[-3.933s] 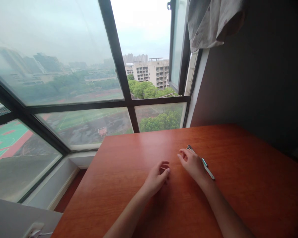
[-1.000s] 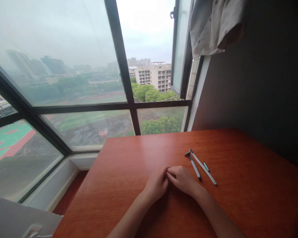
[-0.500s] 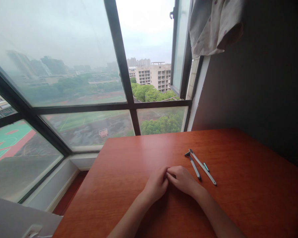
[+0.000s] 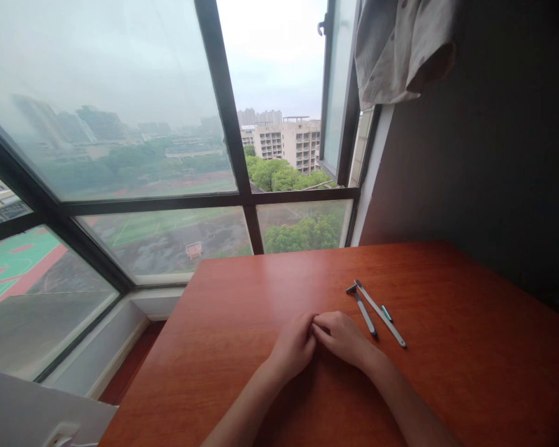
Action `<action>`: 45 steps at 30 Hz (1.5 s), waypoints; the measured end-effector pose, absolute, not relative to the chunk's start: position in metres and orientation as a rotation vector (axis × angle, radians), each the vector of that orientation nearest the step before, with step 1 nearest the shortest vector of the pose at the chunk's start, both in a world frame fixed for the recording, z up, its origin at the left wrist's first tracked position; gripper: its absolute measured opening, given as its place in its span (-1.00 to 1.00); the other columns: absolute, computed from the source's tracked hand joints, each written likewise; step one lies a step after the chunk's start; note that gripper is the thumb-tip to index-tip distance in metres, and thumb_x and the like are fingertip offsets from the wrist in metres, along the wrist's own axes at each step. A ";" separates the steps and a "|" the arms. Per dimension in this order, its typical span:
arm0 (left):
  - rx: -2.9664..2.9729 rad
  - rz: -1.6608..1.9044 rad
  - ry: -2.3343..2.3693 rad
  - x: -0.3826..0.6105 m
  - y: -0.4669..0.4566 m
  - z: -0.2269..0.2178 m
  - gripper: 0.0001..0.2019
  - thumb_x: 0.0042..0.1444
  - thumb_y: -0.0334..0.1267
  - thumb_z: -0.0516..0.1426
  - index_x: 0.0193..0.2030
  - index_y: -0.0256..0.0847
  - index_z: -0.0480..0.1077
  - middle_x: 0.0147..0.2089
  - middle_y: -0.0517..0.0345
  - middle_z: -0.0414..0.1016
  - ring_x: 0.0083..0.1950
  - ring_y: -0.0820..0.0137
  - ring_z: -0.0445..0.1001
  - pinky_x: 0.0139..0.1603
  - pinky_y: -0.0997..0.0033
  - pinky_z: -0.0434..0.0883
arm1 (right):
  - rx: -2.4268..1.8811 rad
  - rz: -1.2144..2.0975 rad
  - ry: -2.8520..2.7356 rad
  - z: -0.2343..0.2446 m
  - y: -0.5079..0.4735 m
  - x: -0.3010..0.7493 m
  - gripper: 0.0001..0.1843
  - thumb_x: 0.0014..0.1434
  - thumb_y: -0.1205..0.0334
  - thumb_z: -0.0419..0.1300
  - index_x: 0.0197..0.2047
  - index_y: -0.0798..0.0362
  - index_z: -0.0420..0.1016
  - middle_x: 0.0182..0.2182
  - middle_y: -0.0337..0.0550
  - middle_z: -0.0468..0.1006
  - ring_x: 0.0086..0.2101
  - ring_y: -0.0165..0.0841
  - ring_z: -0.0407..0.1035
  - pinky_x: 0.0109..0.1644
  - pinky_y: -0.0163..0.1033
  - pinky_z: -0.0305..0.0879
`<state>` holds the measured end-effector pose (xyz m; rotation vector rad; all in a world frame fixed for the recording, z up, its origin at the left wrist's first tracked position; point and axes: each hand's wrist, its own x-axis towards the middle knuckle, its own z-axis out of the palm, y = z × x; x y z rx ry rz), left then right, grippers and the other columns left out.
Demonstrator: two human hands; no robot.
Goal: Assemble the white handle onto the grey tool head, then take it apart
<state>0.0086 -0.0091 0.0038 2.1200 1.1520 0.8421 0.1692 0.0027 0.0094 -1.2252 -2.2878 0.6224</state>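
My left hand (image 4: 292, 347) and my right hand (image 4: 342, 338) rest palm down on a red-brown wooden table (image 4: 456, 379). Their curled fingertips touch each other near the table's middle. Both hands are closed, and nothing shows in either. Just right of my right hand lie two slim pens side by side. One is a long white pen (image 4: 394, 329) with a teal clip. The other is a shorter grey pen (image 4: 366, 316) with a dark end. Neither hand touches them.
A large window with a dark frame (image 4: 223, 124) runs along the table's far and left sides. A pale cloth (image 4: 400, 49) hangs at the top right. A dark wall (image 4: 494, 155) bounds the table on the right. A white socket (image 4: 60, 434) sits at the bottom left.
3.9 s ago my hands were apart and my right hand lay on the pens. Now the hands are joined and both pens lie free. Nothing has moved in the last second.
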 end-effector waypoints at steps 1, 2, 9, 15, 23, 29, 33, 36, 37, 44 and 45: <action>2.120 0.842 1.151 0.009 -0.009 0.004 -0.67 -0.02 -0.56 -0.02 -0.14 -0.22 0.36 -0.16 0.05 0.48 -0.16 0.30 0.42 -0.13 0.34 0.34 | -1.226 0.626 -2.284 0.010 0.003 0.169 -0.71 0.24 0.30 0.01 -0.46 0.08 0.45 -0.47 -0.14 0.56 -0.45 -0.38 0.37 -0.37 -0.34 0.03; 2.120 0.842 1.149 0.009 -0.009 0.004 -0.67 -0.02 -0.56 -0.02 -0.14 -0.22 0.36 -0.16 0.05 0.48 -0.16 0.30 0.42 -0.13 0.34 0.34 | -1.226 0.632 -2.281 0.010 0.002 0.169 -0.71 0.23 0.30 0.01 -0.47 0.08 0.46 -0.47 -0.14 0.56 -0.45 -0.38 0.38 -0.37 -0.34 0.04; 2.116 0.850 1.147 0.009 -0.010 0.004 -0.69 -0.01 -0.55 -0.02 -0.14 -0.22 0.36 -0.16 0.05 0.48 -0.15 0.31 0.42 -0.12 0.35 0.34 | -1.231 0.648 -2.275 0.010 0.002 0.170 -0.71 0.24 0.29 0.01 -0.47 0.08 0.46 -0.46 -0.13 0.57 -0.44 -0.37 0.38 -0.37 -0.34 0.05; 2.115 0.852 1.137 0.009 -0.010 0.005 -0.69 -0.01 -0.55 -0.02 -0.14 -0.23 0.36 -0.16 0.03 0.48 -0.15 0.31 0.42 -0.12 0.36 0.34 | -1.242 0.654 -2.273 0.010 0.002 0.170 -0.71 0.23 0.29 0.01 -0.46 0.08 0.45 -0.46 -0.13 0.57 -0.44 -0.37 0.39 -0.37 -0.34 0.05; 2.119 0.843 1.145 0.009 -0.010 0.005 -0.67 -0.02 -0.56 -0.02 -0.13 -0.22 0.35 -0.15 0.04 0.49 -0.14 0.30 0.42 -0.11 0.35 0.34 | -1.238 0.650 -2.283 0.010 0.002 0.170 -0.71 0.23 0.30 0.01 -0.46 0.07 0.47 -0.46 -0.13 0.57 -0.45 -0.38 0.37 -0.38 -0.34 0.03; 2.115 0.846 1.154 0.010 -0.009 0.004 -0.67 -0.02 -0.56 -0.02 -0.14 -0.21 0.36 -0.15 0.04 0.49 -0.14 0.30 0.42 -0.11 0.35 0.34 | -1.228 0.633 -2.276 0.009 0.002 0.170 -0.71 0.23 0.29 0.01 -0.47 0.08 0.45 -0.47 -0.15 0.56 -0.46 -0.39 0.36 -0.39 -0.34 0.01; 2.122 0.843 1.155 0.009 -0.009 0.004 -0.67 -0.03 -0.56 -0.02 -0.14 -0.21 0.35 -0.15 0.04 0.49 -0.14 0.30 0.42 -0.12 0.35 0.34 | -1.228 0.641 -2.274 0.010 0.002 0.170 -0.71 0.23 0.30 0.01 -0.48 0.08 0.45 -0.48 -0.15 0.56 -0.46 -0.39 0.36 -0.38 -0.34 0.02; 2.129 0.831 1.161 0.009 -0.009 0.005 -0.68 -0.02 -0.55 -0.02 -0.15 -0.22 0.35 -0.16 0.04 0.49 -0.15 0.30 0.42 -0.13 0.35 0.34 | -1.231 0.638 -2.273 0.011 0.002 0.170 -0.71 0.22 0.30 0.01 -0.48 0.08 0.45 -0.48 -0.14 0.56 -0.46 -0.39 0.36 -0.38 -0.34 0.02; 2.129 0.828 1.165 0.009 -0.010 0.005 -0.69 -0.02 -0.55 -0.02 -0.15 -0.22 0.35 -0.17 0.04 0.49 -0.16 0.30 0.42 -0.14 0.35 0.34 | -1.231 0.641 -2.274 0.011 0.002 0.170 -0.71 0.22 0.30 0.01 -0.48 0.08 0.45 -0.48 -0.14 0.56 -0.46 -0.39 0.35 -0.38 -0.34 0.02; 2.128 0.844 1.143 0.009 -0.011 0.007 -0.66 -0.04 -0.57 -0.03 -0.14 -0.20 0.35 -0.16 0.05 0.49 -0.16 0.31 0.42 -0.13 0.36 0.34 | -1.240 0.667 -2.272 0.012 0.002 0.169 -0.71 0.23 0.31 0.01 -0.48 0.08 0.45 -0.48 -0.14 0.56 -0.46 -0.38 0.36 -0.38 -0.34 0.03; 2.127 0.843 1.144 0.009 -0.011 0.007 -0.66 -0.04 -0.57 -0.03 -0.14 -0.20 0.34 -0.15 0.05 0.49 -0.15 0.31 0.42 -0.13 0.35 0.34 | -1.246 0.669 -2.273 0.013 0.002 0.169 -0.71 0.23 0.31 0.01 -0.48 0.08 0.45 -0.48 -0.14 0.56 -0.46 -0.38 0.35 -0.38 -0.34 0.03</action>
